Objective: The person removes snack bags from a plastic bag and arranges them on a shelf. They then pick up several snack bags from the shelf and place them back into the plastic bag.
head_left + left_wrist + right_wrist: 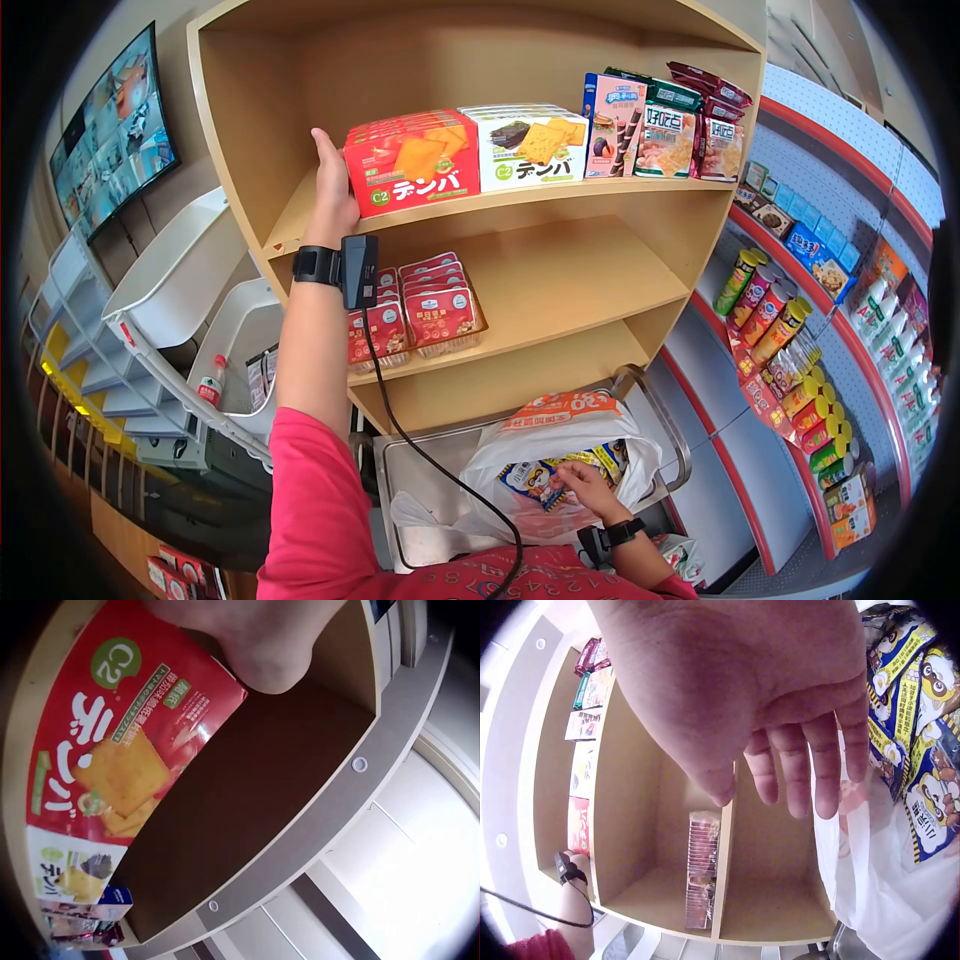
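On the upper shelf, my left hand [335,188] lies flat along the left side of a row of red cracker boxes [415,165], its fingers straight. In the left wrist view part of that hand [262,645] covers the edge of the front red box [135,727]. White cracker boxes [530,150] stand right beside the red ones. My right hand [588,490] is over a white plastic bag [640,450] of blue and yellow snack packets [540,480]. In the right wrist view its relaxed fingers [825,765] hold nothing.
A wafer-stick box [612,125] and bagged biscuits [665,140] fill the upper shelf's right end. Red packs in trays [440,310] sit on the middle shelf. The bag rests in a metal cart [400,470]. Stocked shelving [770,390] is on the right, white bins [175,275] on the left.
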### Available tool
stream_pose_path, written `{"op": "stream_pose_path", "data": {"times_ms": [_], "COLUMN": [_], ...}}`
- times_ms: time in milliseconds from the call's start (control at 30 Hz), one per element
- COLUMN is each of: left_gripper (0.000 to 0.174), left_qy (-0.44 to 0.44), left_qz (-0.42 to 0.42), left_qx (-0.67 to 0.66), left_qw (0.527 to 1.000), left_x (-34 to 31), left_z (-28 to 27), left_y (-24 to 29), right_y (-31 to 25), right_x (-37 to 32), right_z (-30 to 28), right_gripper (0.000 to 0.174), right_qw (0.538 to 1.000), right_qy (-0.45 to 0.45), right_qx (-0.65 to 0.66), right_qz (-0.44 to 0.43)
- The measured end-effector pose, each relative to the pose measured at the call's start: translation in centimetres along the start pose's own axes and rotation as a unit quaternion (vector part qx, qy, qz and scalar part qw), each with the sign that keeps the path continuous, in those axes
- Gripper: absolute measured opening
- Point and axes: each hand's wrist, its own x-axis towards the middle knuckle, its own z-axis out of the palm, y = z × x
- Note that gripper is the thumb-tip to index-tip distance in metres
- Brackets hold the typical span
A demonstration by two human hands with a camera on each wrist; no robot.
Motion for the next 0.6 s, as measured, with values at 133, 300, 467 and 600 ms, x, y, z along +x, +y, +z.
{"op": "stream_pose_path", "data": {"times_ms": [133, 300, 467, 600], "left_gripper": [0.079, 0.077, 0.077, 0.075], "left_qy": [-0.014, -0.019, -0.053, -0.046], "left_qz": [-0.003, -0.007, -0.005, -0.006], "left_qx": [0.01, 0.009, 0.015, 0.01], "left_qw": [1.0, 1.0, 0.998, 0.999], "left_x": [-0.8, -1.3, -0.8, -0.8], "left_z": [0.4, 0.5, 0.0, -0.1], "left_y": [0.2, 0.3, 0.0, 0.0], "right_y": [0.5, -0.2, -0.2, 0.1], "right_x": [0.0, -0.2, -0.1, -0.1], "right_z": [-0.4, 0.0, 0.3, 0.3], "right_gripper": [0.026, 0.026, 0.025, 0.025], "right_qw": [1.0, 1.0, 0.999, 1.0], "right_qy": [-0.006, -0.003, -0.015, -0.007], "right_qx": [0.013, 0.02, 0.04, 0.026], "right_qz": [-0.005, 0.007, 0.005, 0.004]}}
